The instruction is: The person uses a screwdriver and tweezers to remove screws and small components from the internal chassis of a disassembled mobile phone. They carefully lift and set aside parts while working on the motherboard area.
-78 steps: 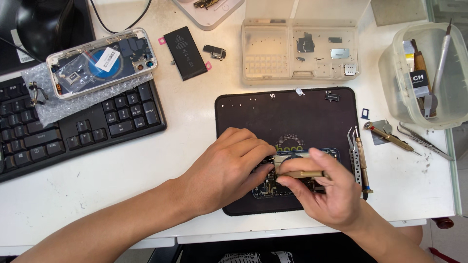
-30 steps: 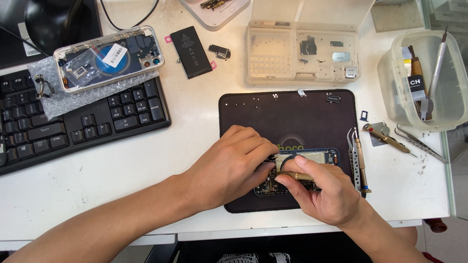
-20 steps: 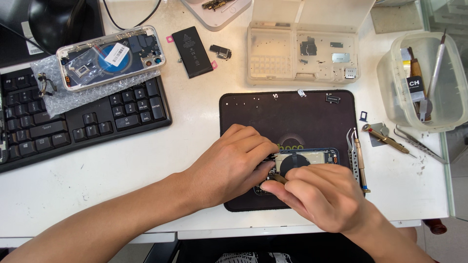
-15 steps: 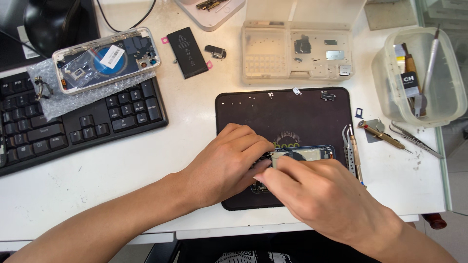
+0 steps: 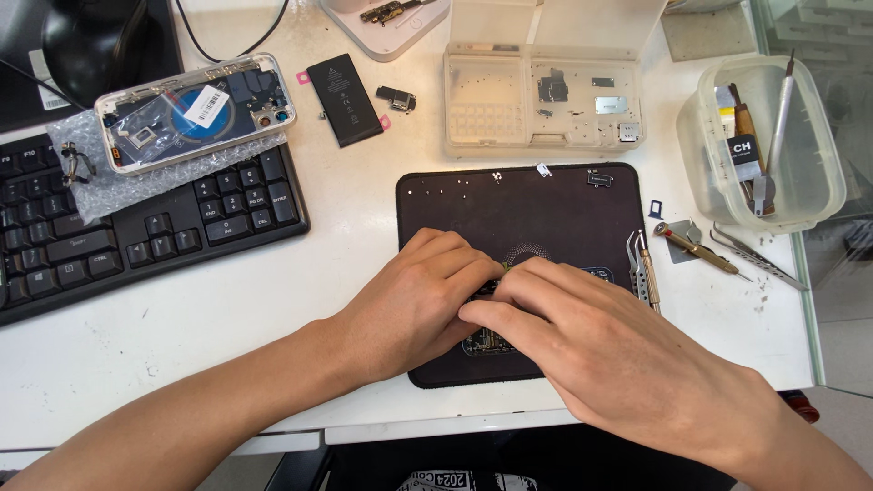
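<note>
One head-worn view looks steeply down, close over the desk (image 5: 273, 300), reaching from its near edge to its far edge.

Two bare hands, left hand (image 5: 409, 309) and right hand (image 5: 618, 359), both forearms bare to the frame edge. No sleeves in view, no gloves, no rings, no watch or wrist strap. Nails short and unpainted. Knuckles and tendons stand out on the backs of both hands.
</note>
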